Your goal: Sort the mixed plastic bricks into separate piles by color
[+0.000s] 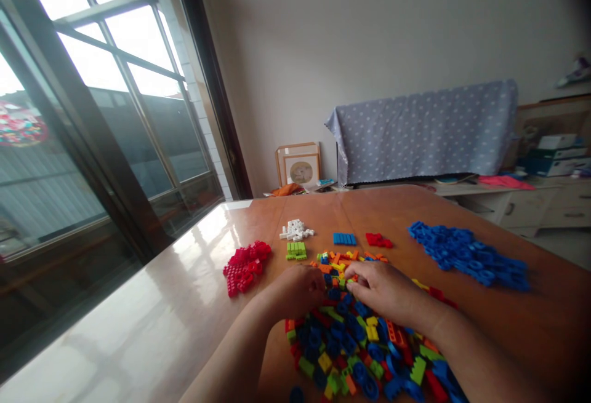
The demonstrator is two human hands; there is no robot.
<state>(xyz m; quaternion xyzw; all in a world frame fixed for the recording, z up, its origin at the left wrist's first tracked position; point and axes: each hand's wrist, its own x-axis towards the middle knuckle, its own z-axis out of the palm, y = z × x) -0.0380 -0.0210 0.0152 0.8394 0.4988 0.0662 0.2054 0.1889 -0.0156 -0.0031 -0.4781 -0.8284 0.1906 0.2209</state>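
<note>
A mixed pile of toy building bricks in blue, red, green, yellow and orange lies on the table in front of me. My left hand is at the pile's left side, its fingers curled down and closed; whatever they hold is hidden. Over the upper part of the pile, my right hand reaches in from the right. Its thumb and index finger are apart, close to small orange and green bricks, and I see nothing gripped between them. Just beyond my left hand sits a block of lime-green bricks.
Sorted groups surround the pile on the brown table: red bricks left, white bricks behind, a blue row, a small red group, and many blue pieces right. A cloth-covered object stands beyond.
</note>
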